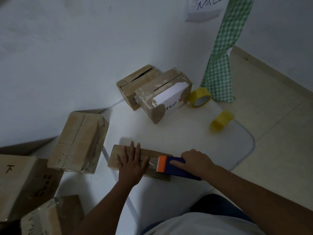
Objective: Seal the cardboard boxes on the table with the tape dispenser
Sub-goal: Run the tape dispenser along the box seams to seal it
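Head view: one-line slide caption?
Left hand presses flat box on table while right hand grips tape dispenser at its end.

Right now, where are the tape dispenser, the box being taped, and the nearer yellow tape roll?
tape dispenser (179,168), head view, on its blue body.
flat box (118,152), head view, on its bare top near the left end.
yellow tape roll (221,120), head view, on its outer band.

White table (186,138): flat box (118,153), 2 boxes (162,97) at back, 2 tape rolls (199,97).
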Demonstrator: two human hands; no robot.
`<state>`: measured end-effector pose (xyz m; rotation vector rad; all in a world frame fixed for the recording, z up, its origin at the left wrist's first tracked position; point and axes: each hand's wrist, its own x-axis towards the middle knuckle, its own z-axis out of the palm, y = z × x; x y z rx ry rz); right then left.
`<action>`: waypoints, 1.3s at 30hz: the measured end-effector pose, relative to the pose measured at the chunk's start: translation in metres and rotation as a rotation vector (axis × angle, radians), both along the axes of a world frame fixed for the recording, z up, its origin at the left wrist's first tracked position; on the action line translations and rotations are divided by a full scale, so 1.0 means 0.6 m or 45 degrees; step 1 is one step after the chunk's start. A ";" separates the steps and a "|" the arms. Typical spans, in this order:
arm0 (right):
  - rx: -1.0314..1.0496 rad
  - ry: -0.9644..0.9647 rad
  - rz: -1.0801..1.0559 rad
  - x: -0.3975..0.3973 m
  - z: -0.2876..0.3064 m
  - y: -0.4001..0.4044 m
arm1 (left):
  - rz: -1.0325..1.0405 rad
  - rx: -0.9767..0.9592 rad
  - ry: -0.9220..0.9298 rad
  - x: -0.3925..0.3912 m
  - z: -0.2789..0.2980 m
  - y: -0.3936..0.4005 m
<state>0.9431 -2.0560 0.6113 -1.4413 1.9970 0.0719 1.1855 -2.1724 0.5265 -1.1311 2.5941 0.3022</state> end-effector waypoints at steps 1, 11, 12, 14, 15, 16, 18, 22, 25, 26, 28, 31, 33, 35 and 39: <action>-0.005 -0.009 -0.002 -0.002 -0.002 0.003 | 0.012 0.006 0.019 -0.001 -0.003 0.001; 0.043 0.040 -0.042 -0.059 -0.014 0.051 | 0.180 0.049 -0.024 -0.002 -0.033 -0.009; 0.047 0.039 -0.048 -0.061 -0.015 0.054 | 0.223 0.062 0.008 -0.004 -0.030 -0.007; 0.065 0.057 -0.039 -0.057 -0.018 0.053 | 0.258 0.074 0.052 -0.010 -0.020 -0.005; 0.075 0.058 -0.037 -0.053 -0.021 0.052 | 0.268 0.065 0.082 -0.013 -0.013 -0.002; 0.081 0.048 -0.044 -0.049 -0.024 0.051 | 0.269 0.039 0.137 -0.018 -0.004 0.003; 0.080 0.024 -0.080 -0.043 -0.030 0.053 | 0.213 0.007 0.258 -0.030 0.016 0.023; 0.057 0.008 -0.128 -0.021 -0.033 0.046 | 0.056 0.058 0.239 -0.050 0.016 0.052; 0.055 0.005 -0.122 0.008 -0.028 0.021 | 0.038 0.066 0.179 -0.040 -0.013 0.031; 0.051 -0.007 -0.125 0.016 -0.027 0.014 | 0.072 0.076 0.117 -0.034 -0.020 0.023; 0.045 -0.030 -0.129 0.022 -0.029 0.006 | 0.044 0.015 0.068 -0.022 -0.035 0.013; 0.048 -0.065 -0.144 0.013 -0.035 0.012 | 0.143 0.000 0.125 -0.026 -0.028 0.018; 0.023 -0.084 -0.145 0.005 -0.038 0.020 | 0.180 0.036 0.159 -0.030 -0.027 0.020; 0.013 -0.093 -0.129 -0.001 -0.039 0.028 | 0.131 0.009 0.080 -0.026 -0.035 0.016; -0.015 -0.123 -0.121 -0.008 -0.040 0.037 | 0.159 0.040 0.049 -0.023 -0.042 0.012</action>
